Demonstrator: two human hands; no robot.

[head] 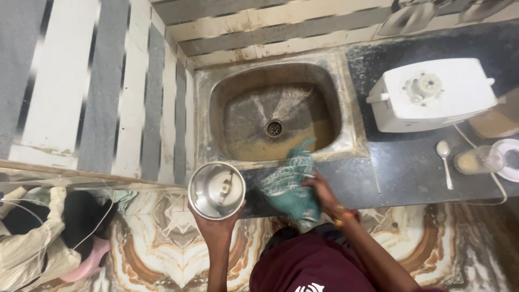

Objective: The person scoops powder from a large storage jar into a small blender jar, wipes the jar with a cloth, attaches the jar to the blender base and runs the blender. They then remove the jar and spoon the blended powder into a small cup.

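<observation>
- The left hand (216,224) cups a steel jar (217,190) from below, held over the floor just in front of the counter edge; its open mouth faces straight up, blades showing inside.
- The right hand (323,192) grips a green cloth (289,184), pressed on the dark counter (411,173); the cloth's long axis runs from the body toward the sink (216,108), its far end over the rim.
- Farther right stand a white mixer base (432,94), a spoon (445,162) and a small glass (476,161).

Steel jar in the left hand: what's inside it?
Inside the steel jar, held by the left hand, a metal blade sits at the bottom. No contents visible. The jar's underside is hidden.
</observation>
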